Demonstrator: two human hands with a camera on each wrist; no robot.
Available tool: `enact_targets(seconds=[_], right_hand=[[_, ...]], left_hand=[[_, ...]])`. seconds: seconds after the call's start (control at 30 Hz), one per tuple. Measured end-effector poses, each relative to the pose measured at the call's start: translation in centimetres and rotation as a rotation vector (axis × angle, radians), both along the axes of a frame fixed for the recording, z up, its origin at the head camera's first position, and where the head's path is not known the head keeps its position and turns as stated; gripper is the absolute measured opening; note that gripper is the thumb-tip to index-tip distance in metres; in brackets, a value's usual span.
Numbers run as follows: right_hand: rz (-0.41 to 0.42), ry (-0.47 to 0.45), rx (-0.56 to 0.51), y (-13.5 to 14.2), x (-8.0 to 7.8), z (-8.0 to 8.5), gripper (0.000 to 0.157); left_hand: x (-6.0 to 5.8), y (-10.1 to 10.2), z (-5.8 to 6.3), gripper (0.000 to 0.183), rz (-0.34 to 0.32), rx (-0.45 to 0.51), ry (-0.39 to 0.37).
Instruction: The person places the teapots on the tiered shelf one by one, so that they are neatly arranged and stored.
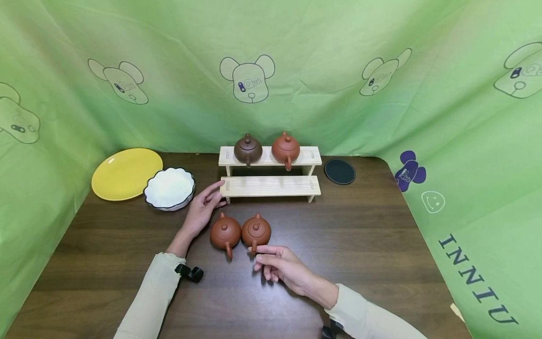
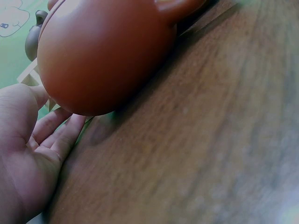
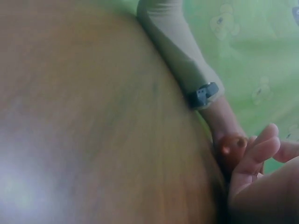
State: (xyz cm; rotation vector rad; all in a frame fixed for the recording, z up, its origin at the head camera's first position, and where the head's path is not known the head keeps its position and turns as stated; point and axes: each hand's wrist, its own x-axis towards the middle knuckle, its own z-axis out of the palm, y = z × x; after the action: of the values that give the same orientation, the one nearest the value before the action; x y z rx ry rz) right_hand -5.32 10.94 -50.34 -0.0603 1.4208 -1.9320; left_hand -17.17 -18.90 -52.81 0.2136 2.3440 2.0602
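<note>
Teapot [image 1: 256, 231] of reddish clay, the right one of the near pair, stands upright on the table [image 1: 360, 235] just beyond the right hand [image 1: 288, 269], its handle [image 1: 254, 246] turned toward the grip. The index finger [image 1: 273, 249] reaches across at that handle, with the thumb [image 1: 266, 260] close by — I cannot tell whether the two pinch it or merely touch it. The other fingers curl loosely beneath.

If the pot is to be lifted, a deep hold on the handle would serve better than the fingertips alone, with the body kept level because the lid [image 1: 260, 231] may be loose. A straight rise would also spare the second reddish teapot [image 1: 225, 230], just left of the grip and very close to the first.

Beyond the grip and to its left, the left hand [image 1: 201, 213] has its fingers extended, slightly spread, against the left end of the lower shelf [image 1: 271, 187]. Light pressure there should help steady the wood.

Farther beyond the grip, the upper shelf [image 1: 267, 157] carries a dark brown teapot [image 1: 247, 149] and a third reddish teapot [image 1: 285, 148] — both upright. Outward lie a dark coaster [image 1: 339, 172], white bowl [image 1: 170, 189] and yellow plate [image 1: 127, 174].
</note>
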Motion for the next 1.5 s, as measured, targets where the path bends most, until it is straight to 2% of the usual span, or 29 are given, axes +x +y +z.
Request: enact_targets(seconds=[0.2, 0.47, 0.73, 1.5], right_hand=[[0.007, -0.048, -0.029, -0.43, -0.05, -0.05, 0.049], [-0.087, -0.014, 0.036, -0.78, 0.05, -0.17, 0.038], [-0.129, -0.005, 0.059, -0.81, -0.04, -0.3, 0.035], [-0.174, 0.005, 0.107, -0.34, -0.44, 0.23, 0.026]], left_hand=[[-0.01, 0.0, -0.02, 0.047, -0.001, 0.002, -0.005], [0.0, 0.05, 0.01, 0.047, -0.008, 0.014, 0.005], [0.04, 0.02, 0.1, 0.046, -0.001, 0.003, 0.006], [-0.03, -0.02, -0.02, 0.046, 0.003, 0.008, 0.012]])
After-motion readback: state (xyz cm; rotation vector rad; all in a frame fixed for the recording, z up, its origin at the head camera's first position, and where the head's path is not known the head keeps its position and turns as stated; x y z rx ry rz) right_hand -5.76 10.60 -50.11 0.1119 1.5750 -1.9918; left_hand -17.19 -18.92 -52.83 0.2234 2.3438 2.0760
